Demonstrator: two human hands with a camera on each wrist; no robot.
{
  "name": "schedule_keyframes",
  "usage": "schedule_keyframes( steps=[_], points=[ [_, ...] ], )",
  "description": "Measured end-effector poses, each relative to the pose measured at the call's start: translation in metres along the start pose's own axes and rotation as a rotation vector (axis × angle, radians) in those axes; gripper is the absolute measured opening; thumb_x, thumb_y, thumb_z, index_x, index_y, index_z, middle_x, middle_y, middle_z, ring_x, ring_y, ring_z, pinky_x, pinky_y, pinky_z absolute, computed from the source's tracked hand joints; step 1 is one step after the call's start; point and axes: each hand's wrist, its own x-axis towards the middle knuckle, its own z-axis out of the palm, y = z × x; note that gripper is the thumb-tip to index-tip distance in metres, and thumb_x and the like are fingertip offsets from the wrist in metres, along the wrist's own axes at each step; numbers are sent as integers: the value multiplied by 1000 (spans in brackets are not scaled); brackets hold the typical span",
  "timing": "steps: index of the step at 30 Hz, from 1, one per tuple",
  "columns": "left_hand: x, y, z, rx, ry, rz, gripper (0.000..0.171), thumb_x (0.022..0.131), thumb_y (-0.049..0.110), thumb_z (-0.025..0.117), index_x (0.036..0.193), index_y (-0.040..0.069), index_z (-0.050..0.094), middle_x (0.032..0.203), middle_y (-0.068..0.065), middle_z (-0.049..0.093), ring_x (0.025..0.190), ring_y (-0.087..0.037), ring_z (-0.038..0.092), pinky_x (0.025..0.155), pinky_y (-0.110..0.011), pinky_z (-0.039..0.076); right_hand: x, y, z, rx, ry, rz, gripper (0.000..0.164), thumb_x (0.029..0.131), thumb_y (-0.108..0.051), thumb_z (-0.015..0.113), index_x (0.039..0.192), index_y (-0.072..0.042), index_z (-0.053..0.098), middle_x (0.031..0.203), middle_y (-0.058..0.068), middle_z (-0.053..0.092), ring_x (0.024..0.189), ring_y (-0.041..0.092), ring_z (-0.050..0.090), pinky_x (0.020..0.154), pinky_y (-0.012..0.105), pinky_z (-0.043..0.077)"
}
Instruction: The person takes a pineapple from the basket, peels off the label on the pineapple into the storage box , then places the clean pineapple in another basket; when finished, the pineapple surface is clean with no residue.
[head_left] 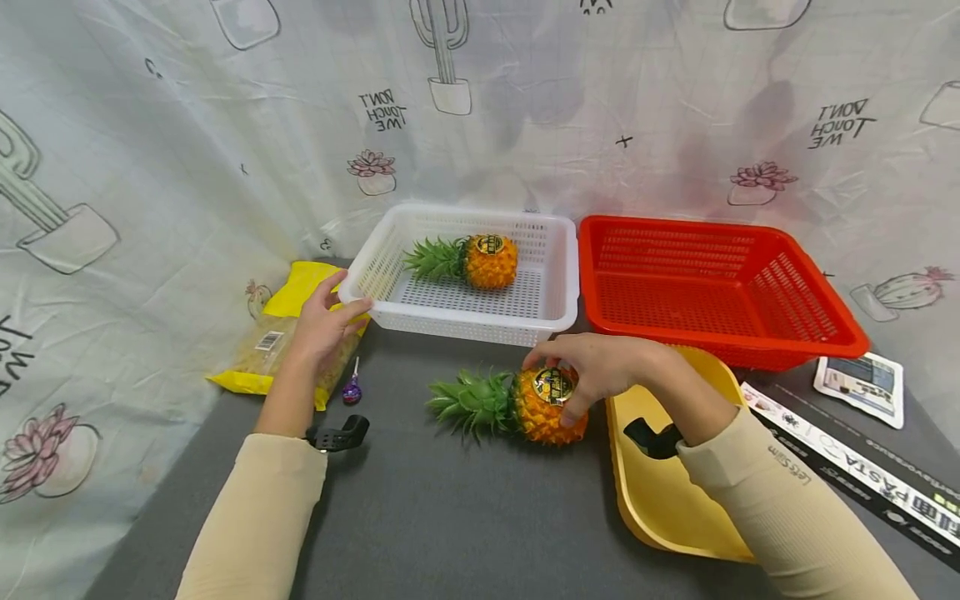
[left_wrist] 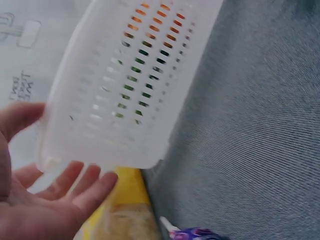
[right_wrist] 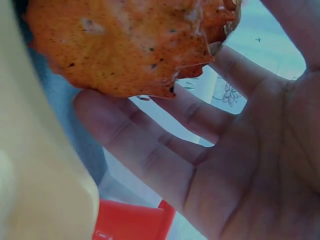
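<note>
Over the grey table (head_left: 465, 517), just to the left of a yellow bin (head_left: 663, 504), the right hand (head_left: 600, 367) holds 1 small pineapple (head_left: 534, 421). The hand comes from above, with the thumb on the near side and bent fingers on the far side, so it is clamped on the round orange part. The green leaves point left, and a black and gold sticker is on top. I cannot tell if the fruit sits on the table or is a tiny bit above it.

The left hand (head_left: 324, 323) is at the near left corner of a white basket (head_left: 472, 321). Its thumb and fingers are loose and wide apart, with the corner between them, and they touch the basket. Inside lies the other pineapple (head_left: 491, 265), on its side, with its leaves pointing left too.

A yellow bag (head_left: 258, 346) lies below and beside the left hand, and a purple lollipop (head_left: 352, 392) is just right of the bag. A red basket (head_left: 667, 304) is next to the white one, behind the yellow bin. A long black pasta box (head_left: 862, 462) lies on the right.
</note>
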Motion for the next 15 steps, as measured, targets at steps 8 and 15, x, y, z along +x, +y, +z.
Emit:
schedule_keyframes(
  steps=[8,15],
  points=[
    [-15,18,5,296,118,104,76,99,25,64,165,13,27,164,-20,28,148,-38,37,115,-52,42,-3,3,4,-19,46,-6,72,78,-29,91,140,-18,56,138,9,58,117,24,57,98,42,52],
    [-37,48,29,391,255,369,56,95,17,65,150,8,53,150,-21,45,138,-40,44,114,-58,39,-3,1,6,-36,47,19,72,78,-30,92,140,-19,56,136,7,59,115,22,58,98,41,52]
  ],
)
